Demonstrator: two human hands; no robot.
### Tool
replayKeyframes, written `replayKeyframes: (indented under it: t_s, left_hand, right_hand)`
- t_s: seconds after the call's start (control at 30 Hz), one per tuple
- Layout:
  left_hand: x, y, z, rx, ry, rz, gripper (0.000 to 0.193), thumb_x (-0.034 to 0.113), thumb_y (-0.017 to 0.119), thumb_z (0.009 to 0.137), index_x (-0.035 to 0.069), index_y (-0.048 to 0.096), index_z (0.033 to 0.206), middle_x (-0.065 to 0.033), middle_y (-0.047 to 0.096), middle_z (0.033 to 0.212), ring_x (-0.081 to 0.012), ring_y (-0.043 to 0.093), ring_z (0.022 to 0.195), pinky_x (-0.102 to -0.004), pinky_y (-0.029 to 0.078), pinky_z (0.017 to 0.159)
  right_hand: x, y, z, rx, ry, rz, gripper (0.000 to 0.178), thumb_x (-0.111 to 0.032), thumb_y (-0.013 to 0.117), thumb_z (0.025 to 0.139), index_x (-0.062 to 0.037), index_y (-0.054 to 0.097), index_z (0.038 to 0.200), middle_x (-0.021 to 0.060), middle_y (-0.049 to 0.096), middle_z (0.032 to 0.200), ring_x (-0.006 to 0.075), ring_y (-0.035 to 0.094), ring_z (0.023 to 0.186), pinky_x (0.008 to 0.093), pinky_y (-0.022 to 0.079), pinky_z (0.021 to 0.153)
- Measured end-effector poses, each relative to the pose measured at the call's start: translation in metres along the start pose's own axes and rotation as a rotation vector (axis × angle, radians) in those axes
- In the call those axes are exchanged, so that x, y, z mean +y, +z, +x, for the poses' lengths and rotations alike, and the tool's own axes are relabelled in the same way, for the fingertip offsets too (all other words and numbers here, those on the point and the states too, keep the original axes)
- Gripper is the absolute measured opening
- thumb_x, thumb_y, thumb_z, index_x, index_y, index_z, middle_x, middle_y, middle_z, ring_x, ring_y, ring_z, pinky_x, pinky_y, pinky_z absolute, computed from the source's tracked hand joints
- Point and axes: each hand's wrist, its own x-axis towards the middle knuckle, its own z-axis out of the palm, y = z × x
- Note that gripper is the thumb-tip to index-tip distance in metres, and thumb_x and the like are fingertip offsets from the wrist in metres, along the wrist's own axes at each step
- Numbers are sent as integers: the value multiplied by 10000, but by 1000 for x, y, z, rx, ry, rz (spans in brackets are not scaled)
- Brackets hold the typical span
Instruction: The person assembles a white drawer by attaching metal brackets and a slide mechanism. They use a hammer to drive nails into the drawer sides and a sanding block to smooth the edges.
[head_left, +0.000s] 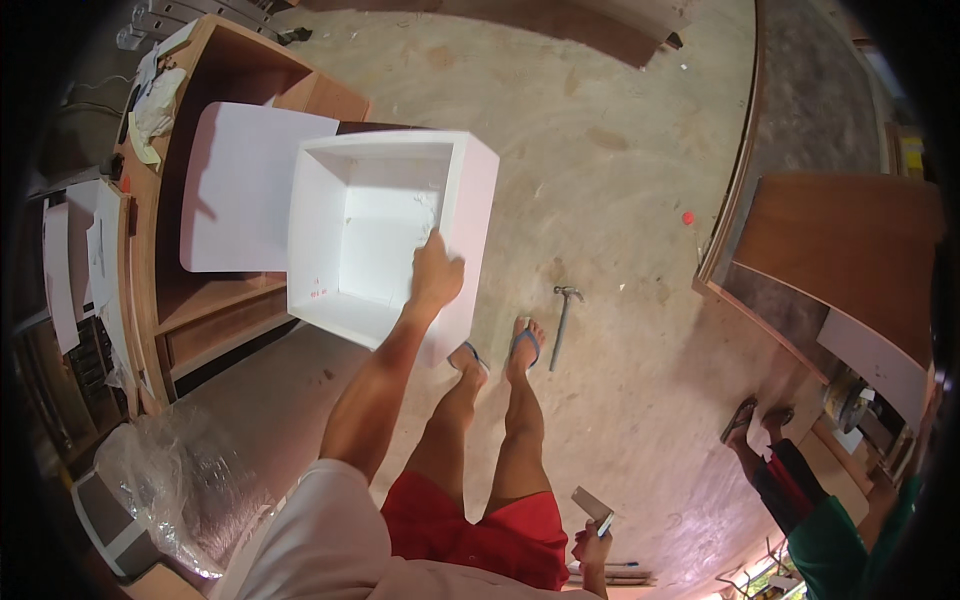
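A white open box [390, 160], like a drawer, stands at the left beside a wooden cabinet [170, 220], its hollow facing up toward me. My left hand [436, 275] is at its right wall, fingers curled over the rim and the index finger reaching along the inside. Small marks show on its inner faces. Low in the view, close to my red shorts, my right hand [592, 546] is closed around a putty knife [594, 502] with a flat, wide blade; part of the handle is hidden in the fingers.
A hammer [563, 325] lies on the concrete floor by my right foot. A white panel [250, 190] leans in the cabinet. Clear plastic wrap [190, 490] is heaped at the lower left. Brown boards [840, 250] stand at the right, near another person's sandalled feet [740, 420].
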Motion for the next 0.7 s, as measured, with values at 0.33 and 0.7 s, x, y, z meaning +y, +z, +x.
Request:
replayKeyframes:
  t_s: [0.33, 0.7]
  left_hand:
    - [21, -214, -128, -461, -108, -430, 637, -93, 736, 838, -54, 575, 1453, -148, 709, 1313, -207, 680, 1187, -349, 543, 1041]
    - [38, -195, -187, -464, 165, -402, 443, 73, 813, 803, -68, 606, 1168, -294, 723, 1050, -444, 720, 1020, -478, 551, 902]
  right_hand:
    - [6, -10, -14, -55, -66, -57, 173, -183, 695, 1017, -31, 616, 996, 73, 631, 692, 169, 614, 583, 331, 487, 531]
    - [-47, 18, -73, -85, -213, -108, 192, -211, 672, 1049, -36, 597, 1021, 84, 648, 752, 176, 636, 636, 330, 514, 583]
